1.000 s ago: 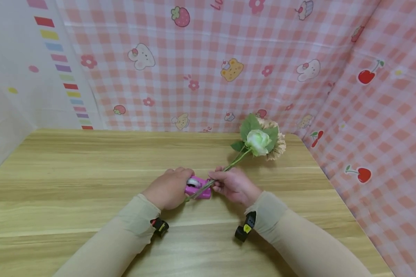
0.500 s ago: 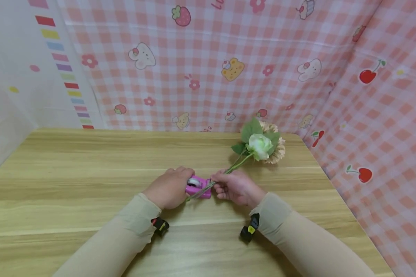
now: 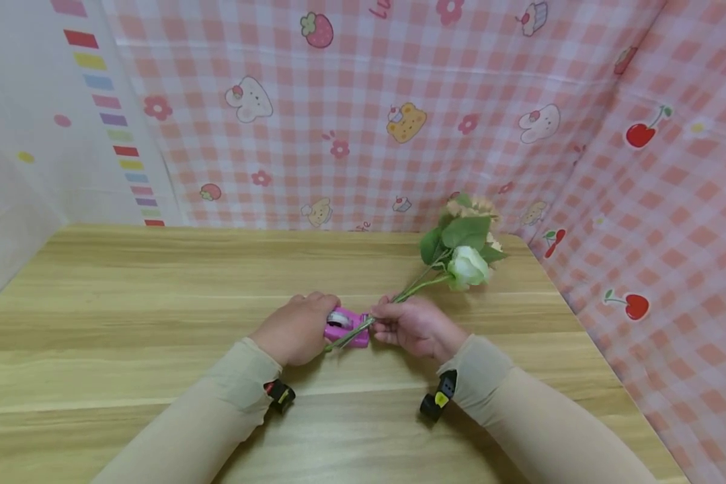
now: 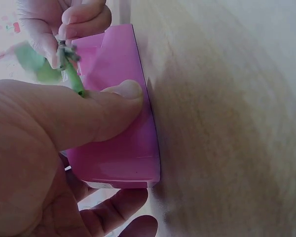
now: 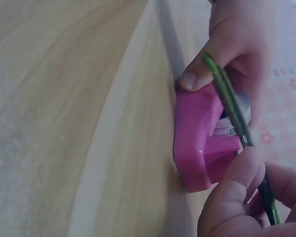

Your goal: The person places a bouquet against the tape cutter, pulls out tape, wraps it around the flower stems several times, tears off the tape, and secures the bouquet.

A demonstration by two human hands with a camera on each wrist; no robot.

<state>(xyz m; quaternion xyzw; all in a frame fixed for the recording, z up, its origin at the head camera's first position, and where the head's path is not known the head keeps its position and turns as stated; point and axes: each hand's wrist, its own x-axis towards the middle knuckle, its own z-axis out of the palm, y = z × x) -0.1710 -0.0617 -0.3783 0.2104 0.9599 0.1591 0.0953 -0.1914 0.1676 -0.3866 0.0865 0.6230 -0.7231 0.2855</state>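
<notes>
My left hand [image 3: 295,329] grips a pink tape dispenser [image 4: 113,133] on the table, its thumb along one side and fingers on the other. A roll of tape [image 3: 337,320] sits inside it. My right hand [image 3: 417,326] pinches the bundled green stems [image 5: 229,103] of artificial flowers between thumb and fingers, just beyond the dispenser's right end. From there the lower stems slant over the dispenser toward my left hand. At the upper right end are a pale green-white rose [image 3: 468,267], green leaves [image 3: 466,232] and a peach ruffled flower [image 3: 480,207], partly hidden behind the leaves.
The wood-grain table [image 3: 157,289] extends around both hands. Pink checked cloth [image 3: 339,101] hangs along its back and right sides, with white cloth at the left. Black wrist cameras [image 3: 280,396] hang below both wrists.
The flower heads have turned: the rose has swung right and down, while the leaves and peach flower show higher. My right hand has shifted slightly right. The left hand and dispenser stay in place.
</notes>
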